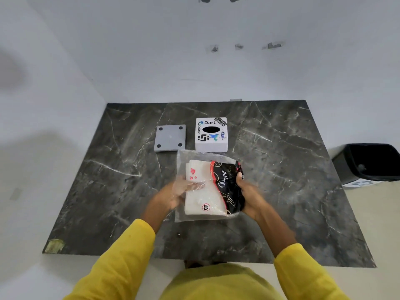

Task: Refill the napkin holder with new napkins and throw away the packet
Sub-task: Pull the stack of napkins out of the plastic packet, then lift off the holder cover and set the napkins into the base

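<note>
Dark marble counter (108, 191); right hand (249, 195) grips packet (229, 187), left hand (179, 191) reaching inside, grip unclear.

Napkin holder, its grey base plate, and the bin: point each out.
napkin holder (211, 137): head view, on its stickered top face.
grey base plate (170, 137): head view, centre of the flat plate.
bin (346, 165): head view, on its black outer wall.

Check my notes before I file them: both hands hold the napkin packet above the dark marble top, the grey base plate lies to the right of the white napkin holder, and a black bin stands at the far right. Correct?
One slip: the head view shows the grey base plate to the left of the white napkin holder, not the right. The rest stands: the left hand and right hand hold the napkin packet above the marble top, black bin far right.
</note>
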